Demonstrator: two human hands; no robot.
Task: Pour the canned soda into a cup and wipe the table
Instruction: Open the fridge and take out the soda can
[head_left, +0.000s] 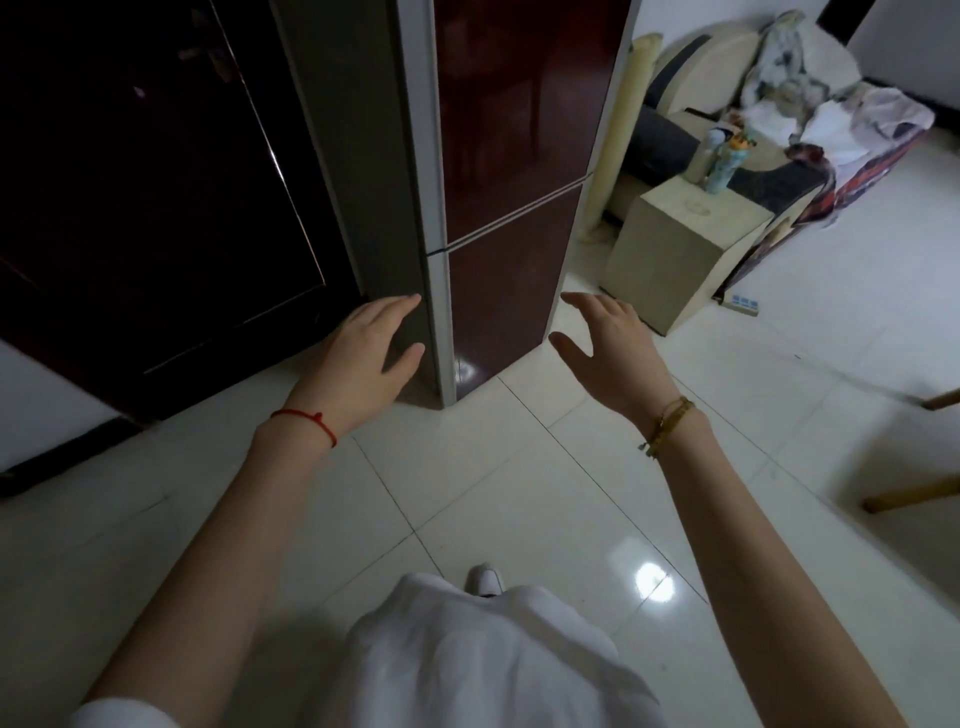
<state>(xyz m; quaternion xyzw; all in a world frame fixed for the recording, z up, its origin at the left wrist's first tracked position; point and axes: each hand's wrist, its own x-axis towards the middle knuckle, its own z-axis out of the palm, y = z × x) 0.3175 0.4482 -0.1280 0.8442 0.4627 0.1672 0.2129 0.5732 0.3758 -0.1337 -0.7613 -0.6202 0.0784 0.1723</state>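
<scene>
Left hand: our left hand (363, 353) is spread, fingers straight, holding nothing, in front of the refrigerator's grey side.
Right hand: our right hand (610, 353) is spread too, holding nothing, near the dark red door.
Refrigerator: the two-door refrigerator (514, 171) stands shut between them.
Floor: glossy white tiles (519, 483).
Room: a beige side table (680, 249) and a cluttered sofa (779, 130) at right.
Soda can, cup: we see neither.

The refrigerator (498, 171) runs past the top edge, its top unseen. The dark door (145, 182) is cropped at left and top. Wooden furniture legs (914, 493) are cut by the right edge. Sofa clutter (831, 98) is too blurred to identify.
</scene>
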